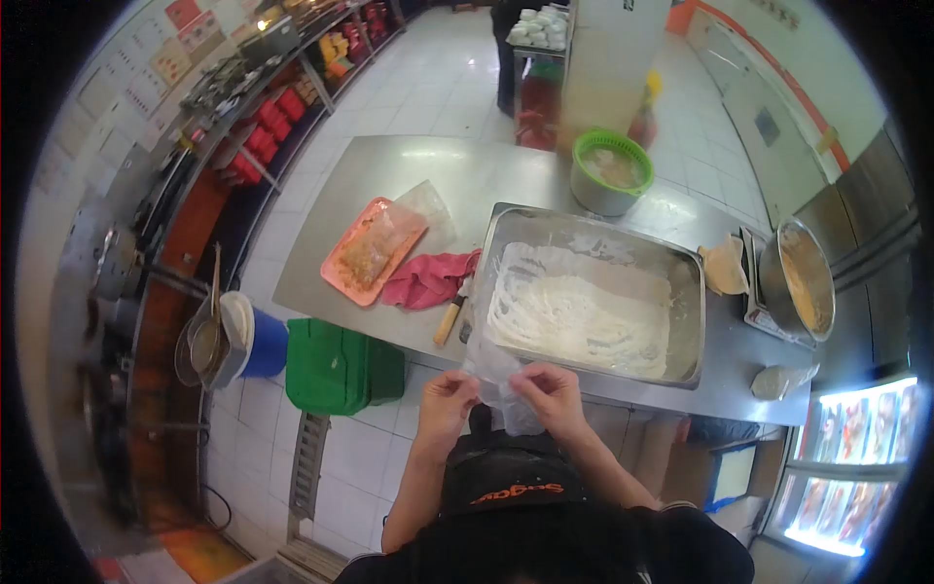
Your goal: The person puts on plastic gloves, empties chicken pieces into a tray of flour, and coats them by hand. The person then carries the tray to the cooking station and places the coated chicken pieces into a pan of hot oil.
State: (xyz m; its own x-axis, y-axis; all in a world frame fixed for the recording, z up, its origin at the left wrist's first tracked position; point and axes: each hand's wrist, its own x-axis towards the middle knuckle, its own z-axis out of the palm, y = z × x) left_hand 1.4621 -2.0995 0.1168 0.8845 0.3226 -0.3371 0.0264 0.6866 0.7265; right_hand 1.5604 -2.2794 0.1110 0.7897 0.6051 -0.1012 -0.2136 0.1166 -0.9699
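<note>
My left hand (pixel 449 404) and my right hand (pixel 547 394) pinch a thin clear plastic bag (pixel 498 375) between them, in front of my body at the near edge of the table. Whether it is a bag or a glove I cannot fully make out. Just beyond stands a large steel tray (pixel 702 336) with white flour (pixel 574 311) spread over its bottom. Left of the tray lies a wooden-handled tool (pixel 448 323), its other end partly hidden by the tray and a red cloth (pixel 428 280).
On the steel table (pixel 389 161) are a pink tray (pixel 365 253) with bagged food, a green basket in a bucket (pixel 611 170), and a steel bowl (pixel 793 282) at right. A green bin (pixel 336 365) and a blue bucket (pixel 263 341) stand at left. A person (pixel 504 58) stands far off.
</note>
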